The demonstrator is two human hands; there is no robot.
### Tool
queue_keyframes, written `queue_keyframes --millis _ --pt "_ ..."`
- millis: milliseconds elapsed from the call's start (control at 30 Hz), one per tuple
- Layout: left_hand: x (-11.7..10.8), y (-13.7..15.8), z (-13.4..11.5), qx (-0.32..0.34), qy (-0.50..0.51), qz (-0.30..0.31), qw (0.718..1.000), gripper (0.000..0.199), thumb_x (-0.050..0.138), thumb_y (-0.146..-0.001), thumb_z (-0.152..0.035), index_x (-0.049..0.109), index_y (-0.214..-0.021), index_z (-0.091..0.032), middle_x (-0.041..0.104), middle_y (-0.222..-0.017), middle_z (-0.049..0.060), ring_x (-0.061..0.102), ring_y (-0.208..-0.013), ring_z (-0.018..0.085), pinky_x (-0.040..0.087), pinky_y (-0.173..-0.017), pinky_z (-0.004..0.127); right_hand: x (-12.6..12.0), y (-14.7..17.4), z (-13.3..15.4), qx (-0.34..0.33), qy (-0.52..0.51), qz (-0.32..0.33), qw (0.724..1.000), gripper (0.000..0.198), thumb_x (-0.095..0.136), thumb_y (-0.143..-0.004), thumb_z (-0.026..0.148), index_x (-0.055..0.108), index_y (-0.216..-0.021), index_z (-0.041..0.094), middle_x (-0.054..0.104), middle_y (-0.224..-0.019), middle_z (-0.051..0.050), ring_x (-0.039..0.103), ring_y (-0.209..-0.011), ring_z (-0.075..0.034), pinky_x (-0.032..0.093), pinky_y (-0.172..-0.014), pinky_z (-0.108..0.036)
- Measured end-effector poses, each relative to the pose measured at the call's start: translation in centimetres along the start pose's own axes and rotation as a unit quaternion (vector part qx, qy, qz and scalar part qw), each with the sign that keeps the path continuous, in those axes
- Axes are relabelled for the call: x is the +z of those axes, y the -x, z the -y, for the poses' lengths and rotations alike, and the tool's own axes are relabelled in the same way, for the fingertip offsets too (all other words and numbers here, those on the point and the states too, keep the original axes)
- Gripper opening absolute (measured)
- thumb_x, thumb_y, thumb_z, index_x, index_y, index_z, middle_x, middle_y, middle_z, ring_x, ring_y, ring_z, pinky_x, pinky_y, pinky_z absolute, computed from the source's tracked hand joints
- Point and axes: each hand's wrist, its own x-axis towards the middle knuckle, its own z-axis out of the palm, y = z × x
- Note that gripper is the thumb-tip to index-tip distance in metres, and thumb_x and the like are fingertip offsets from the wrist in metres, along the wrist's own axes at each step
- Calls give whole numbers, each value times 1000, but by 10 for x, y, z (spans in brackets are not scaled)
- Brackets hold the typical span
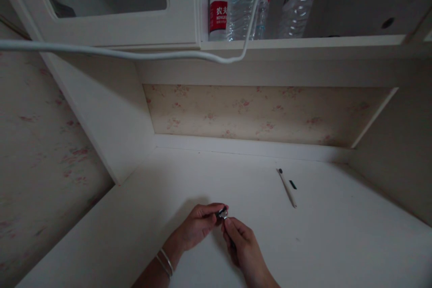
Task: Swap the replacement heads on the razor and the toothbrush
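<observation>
A small dark and silver shiny object (222, 212) is between my two hands above the white desk; it is too small and too covered by fingers to name. My left hand (199, 224) is closed round its left side, with thumb and fingers pinching it. The thumb and index finger of my right hand (240, 239) pinch at its lower right edge. Both hands are close together, fingertips almost touching. To the right of them lies a slim white pen-like stick (287, 190) with a dark tip, and beside it a small dark green strip (293, 184).
The white desk (135, 229) has side panels left and right. Overhead, a shelf (324, 42) holds several plastic bottles (245, 9), next to a cabinet door (182, 22) with a dark pane. A white cable (151, 55) hangs across the front of the cabinet.
</observation>
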Motion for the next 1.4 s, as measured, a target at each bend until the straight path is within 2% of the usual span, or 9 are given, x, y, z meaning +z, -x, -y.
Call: queue_keyframes --millis 367,600,767,1033,1167,1267,1400 --pt "-3 1 4 10 -4 -9 1000 30 73 -73 -20 70 -102 -17 66 -109 11 58 -96 19 41 -87 30 -2 4 1 -45 72 -14 996 48 48 -82 64 47 -68 18 29 -51 8 21 -41 -6 13 -36 -20" --pt "-4 1 5 29 -18 3 999 27 74 -73 -21 71 -100 -20 63 -116 11 57 -101 20 41 -89 31 -2 4 1 -24 51 -14 998 48 50 -81 64 45 -66 18 28 -50 8 20 -40 -6 11 -36 -21" --pt "-4 2 5 19 -28 -3 999 28 74 -73 -23 71 -101 -21 63 -117 11 58 -101 20 41 -89 32 -2 4 5 -9 45 -14 999 51 51 -77 68 43 -64 19 28 -49 8 19 -38 -5 11 -35 -21" --pt "-6 2 3 0 -49 -4 999 28 77 -69 -27 73 -97 -20 63 -114 11 57 -101 22 41 -88 32 -4 3 9 19 8 11 1000 51 57 -73 67 44 -61 18 32 -47 8 22 -37 -5 12 -34 -19" --pt "-7 2 2 -2 -40 15 999 26 75 -71 -24 73 -96 -20 64 -114 11 58 -96 20 42 -82 30 -4 6 11 56 -52 56 995 47 57 -75 64 51 -73 17 38 -52 8 19 -32 -2 9 -29 -18" --pt "-8 2 1 -3 -23 32 999 27 74 -73 -22 72 -100 -20 64 -113 12 58 -88 18 43 -74 28 -5 8 12 53 -84 89 991 46 56 -78 62 53 -77 16 38 -53 9 19 -32 -2 11 -28 -16" --pt "-4 2 -1 5 -11 33 999 28 74 -72 -21 71 -100 -20 65 -112 12 57 -81 16 42 -70 27 -5 8 13 26 -60 102 993 47 54 -80 63 52 -75 16 39 -53 9 20 -32 -2 15 -28 -15"
